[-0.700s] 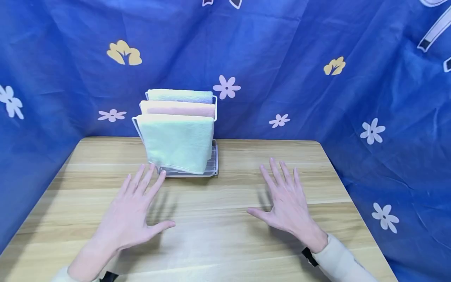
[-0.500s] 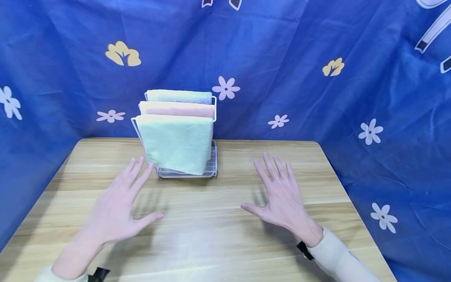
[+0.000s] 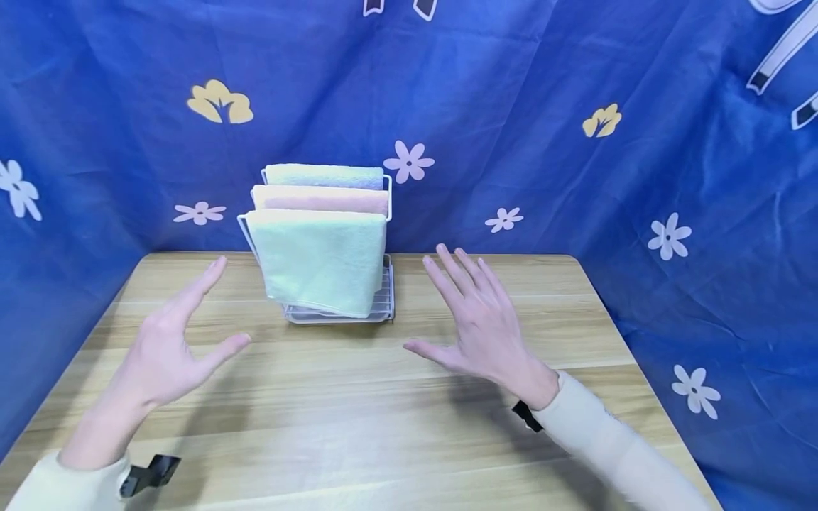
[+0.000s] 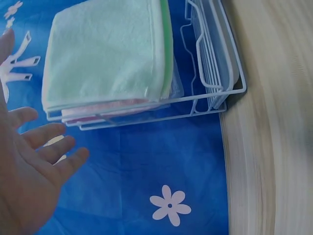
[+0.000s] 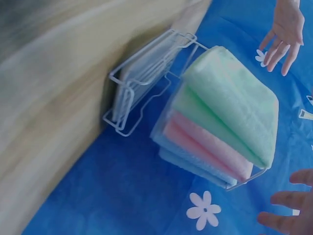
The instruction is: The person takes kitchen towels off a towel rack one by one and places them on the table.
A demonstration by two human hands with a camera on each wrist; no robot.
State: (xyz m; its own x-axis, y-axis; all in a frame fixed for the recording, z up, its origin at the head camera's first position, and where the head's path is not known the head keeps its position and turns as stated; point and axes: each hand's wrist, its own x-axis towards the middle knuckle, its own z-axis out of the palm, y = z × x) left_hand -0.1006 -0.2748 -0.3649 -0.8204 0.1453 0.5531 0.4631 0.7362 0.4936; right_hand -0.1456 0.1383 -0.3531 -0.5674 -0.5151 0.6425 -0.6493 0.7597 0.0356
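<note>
A white wire rack (image 3: 390, 287) stands near the back of the table, left of centre. Three folded towels hang over its bars: a pale green towel (image 3: 319, 259) in front, a pink towel (image 3: 322, 198) behind it, and a light blue towel (image 3: 326, 175) at the back. My left hand (image 3: 162, 348) hovers left of the rack, thumb and fingers spread apart, holding nothing. To the right of the rack my right hand (image 3: 482, 319) is held over the table with fingers straight and thumb out. Neither hand touches the rack or towels.
The wooden table (image 3: 332, 440) has rounded back corners. A blue cloth (image 3: 486, 85) with flower prints hangs behind it and along both sides. Black straps (image 3: 150, 475) sit at the wrists by the white sleeves.
Both hands have moved forward, away from the person. The left hand has also shifted left and turned more on its side; the right has shifted left, nearer the rack. The towels stay put.
</note>
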